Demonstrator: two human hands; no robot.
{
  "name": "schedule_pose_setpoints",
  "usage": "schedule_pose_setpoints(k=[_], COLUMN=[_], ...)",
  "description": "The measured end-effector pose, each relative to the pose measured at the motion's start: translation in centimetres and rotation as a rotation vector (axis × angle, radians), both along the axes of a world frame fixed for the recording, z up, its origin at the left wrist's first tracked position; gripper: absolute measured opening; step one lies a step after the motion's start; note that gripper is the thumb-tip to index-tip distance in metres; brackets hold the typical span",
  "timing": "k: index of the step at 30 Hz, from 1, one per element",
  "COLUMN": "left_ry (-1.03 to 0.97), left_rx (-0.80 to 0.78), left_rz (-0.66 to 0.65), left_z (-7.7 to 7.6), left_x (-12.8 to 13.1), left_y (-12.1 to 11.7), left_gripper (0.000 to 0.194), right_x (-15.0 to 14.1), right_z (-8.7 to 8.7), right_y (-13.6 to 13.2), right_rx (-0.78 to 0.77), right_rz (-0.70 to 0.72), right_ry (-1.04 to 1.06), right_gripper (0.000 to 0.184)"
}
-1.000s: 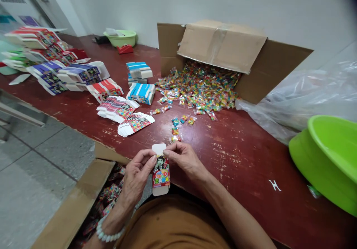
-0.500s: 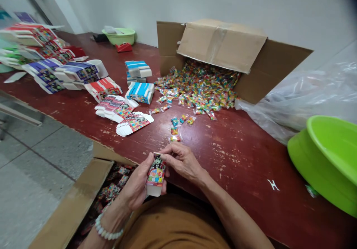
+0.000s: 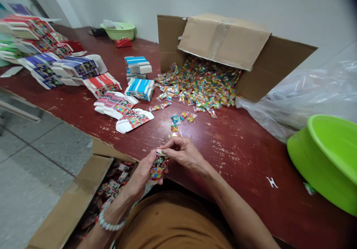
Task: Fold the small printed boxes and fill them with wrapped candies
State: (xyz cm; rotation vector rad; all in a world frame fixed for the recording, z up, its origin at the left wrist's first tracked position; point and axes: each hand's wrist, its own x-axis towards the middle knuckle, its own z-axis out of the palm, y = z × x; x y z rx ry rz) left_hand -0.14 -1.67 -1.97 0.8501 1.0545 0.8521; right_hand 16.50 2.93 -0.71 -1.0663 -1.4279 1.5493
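Note:
A small printed candy box point(image 3: 158, 167) is gripped in my left hand point(image 3: 142, 174), its colourful front facing up. My right hand point(image 3: 184, 153) pinches the white flap at the box's top end with thumb and forefinger. Just beyond my hands, several wrapped candies point(image 3: 174, 128) lie on the red table point(image 3: 231, 148). A fanned stack of flat candy boxes point(image 3: 134, 121) rests to the left of them. Whether anything is inside the held box cannot be seen.
A cardboard carton point(image 3: 223, 42) on its side spills wrapped candies point(image 3: 206, 81). Bundled flat boxes point(image 3: 139, 89) stand at left. A green basin point(image 3: 323, 167) and plastic sheeting point(image 3: 306, 96) are on the right. Below the table edge, an open carton point(image 3: 75, 200) holds filled-looking small boxes.
The held box has tilted and risen slightly, so its lower white flap no longer shows. My right fingers now pinch the top flap, whose white side shows. The view has shifted slightly.

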Motion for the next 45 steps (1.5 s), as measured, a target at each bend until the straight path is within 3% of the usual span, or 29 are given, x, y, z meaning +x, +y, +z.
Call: schedule_pose_setpoints(k=[4,9,11,15,17,19,21,23,26,28,31,33,39,42,45], left_ry=[-0.064,-0.215,-0.265,-0.323,-0.29,-0.22,-0.054,0.16,0.321,0.289,0.156,0.099,0.029,0.004,-0.099], left_rx=[-0.014,-0.17,-0.206,-0.302,-0.37,-0.348,-0.226,-0.119,-0.129,-0.175,-0.187,-0.142,0.002,0.039,0.006], left_rz=[0.025,0.152,0.169,0.135,0.072,0.03,0.002,-0.108,-0.433,-0.524,-0.327,-0.214,-0.202,-0.163,-0.041], left_z=[-0.3,-0.1,0.0,-0.6,-1.3,-2.0,-2.6,-2.7,-2.2,-1.8,-1.4,-1.2,-1.1,-0.9,-0.5], left_x=[0.3,0.8,0.8,-0.2,-1.3,-3.0,-5.1,-7.3,-9.4,-9.6,-8.4,-7.1,-4.1,-3.1,-2.5], left_y=[0.0,-0.8,-1.7,-3.8,-4.5,-4.8,-4.6,-4.0,-3.4,-3.3,-3.5,-3.5,-2.8,-2.6,-2.6], left_gripper=[0.067,0.067,0.059,0.038,0.035,0.031,0.028,0.026,0.025,0.025,0.027,0.03,0.041,0.041,0.038], right_x=[0.7,0.6,0.7,1.1,1.2,1.4,1.7,2.0,2.2,1.8,0.4,-0.6,-2.1,-2.5,-2.4], right_z=[0.5,-0.9,-1.9,-3.2,-3.5,-3.7,-3.9,-4.1,-4.2,-3.8,-2.6,-1.6,0.1,0.4,0.2], right_y=[-0.9,-1.4,-0.4,3.0,4.2,4.8,4.9,4.7,3.6,2.4,0.3,-0.9,-2.1,-2.5,-2.5], right_rx=[0.203,0.331,0.313,0.314,0.292,0.27,0.271,0.249,0.149,0.057,-0.02,0.012,0.289,0.385,0.355], right_rz=[0.214,0.196,0.118,-0.292,-0.362,-0.348,-0.326,-0.314,-0.288,-0.238,-0.135,-0.094,-0.072,0.033,0.044], right_ry=[-0.059,-0.166,-0.227,-0.671,-0.922,-1.024,-0.987,-0.858,-0.521,-0.261,-0.017,0.01,-0.274,-0.311,-0.279], right_gripper=[0.018,0.026,0.022,0.02,0.027,0.032,0.03,0.024,0.015,0.018,0.027,0.027,0.008,0.002,0.014])
